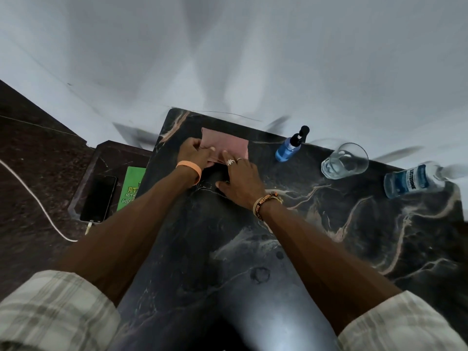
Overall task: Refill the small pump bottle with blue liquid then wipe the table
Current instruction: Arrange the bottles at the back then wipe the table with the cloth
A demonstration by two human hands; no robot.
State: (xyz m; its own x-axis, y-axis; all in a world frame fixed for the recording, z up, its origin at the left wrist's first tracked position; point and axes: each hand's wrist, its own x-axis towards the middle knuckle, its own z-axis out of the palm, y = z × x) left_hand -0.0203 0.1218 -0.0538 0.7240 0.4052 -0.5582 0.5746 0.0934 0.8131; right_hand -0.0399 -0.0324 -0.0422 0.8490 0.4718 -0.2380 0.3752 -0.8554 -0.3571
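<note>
So the dark marble surface (329, 249) is mostly bare, and both hands are on the pink cloth (228, 144) near the far edge, looks like folding or flattening it, so I'd say we're at the wiping stage. Left hand (193, 153) pinches the cloth's near-left edge, right hand (240, 178) lies flat and open with fingers on the near edge. Best bet: fold it into a tidy pad, then sweep in long strokes. Watch the far right corner, since the mouthwash bottle (412, 182), empty glass (345, 160) and small pump bottle (291, 145), blue inside, all sit there. Phone (98, 197) and green book (131, 187) lie off the left edge, lower down.
</note>
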